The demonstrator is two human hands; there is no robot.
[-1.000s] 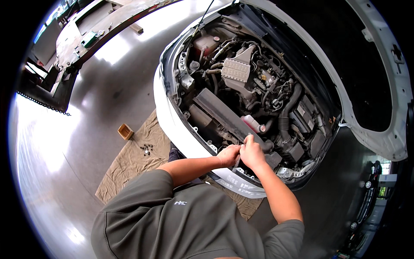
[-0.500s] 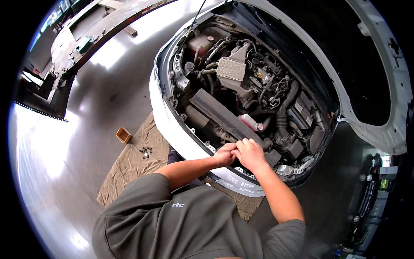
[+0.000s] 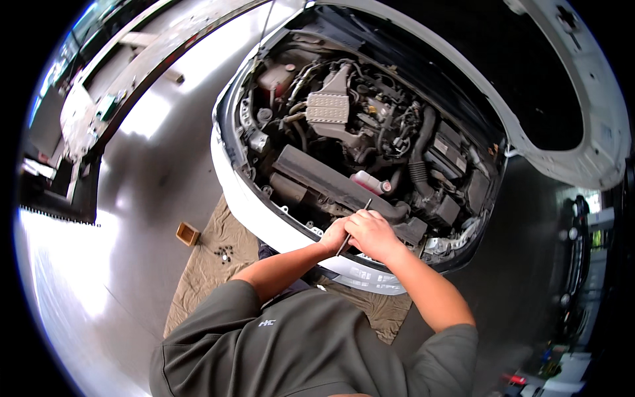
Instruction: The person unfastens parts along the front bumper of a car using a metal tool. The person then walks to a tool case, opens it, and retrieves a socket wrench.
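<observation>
Over the front edge of a white car's open engine bay, my two hands are pressed together. My right hand is closed, fingers curled toward the left. Touching it, my left hand is closed too. A thin dark metal rod runs slantwise between them; one end sticks out above the knuckles and the other points down toward my body. The grips hide its middle, and its exact kind cannot be told. Just beyond my fingers lies the long black radiator cover, with a pinkish fluid reservoir behind it.
On the floor to the left lies a brown cloth with several small dark fasteners on it. A small tan box stands at its edge. A workbench-like platform is at the far left. The raised white hood arches at the right.
The rod now shows between my hands, where it was not visible before. Both hands have shifted slightly toward my body. The view has turned, so the car appears a little further left.
</observation>
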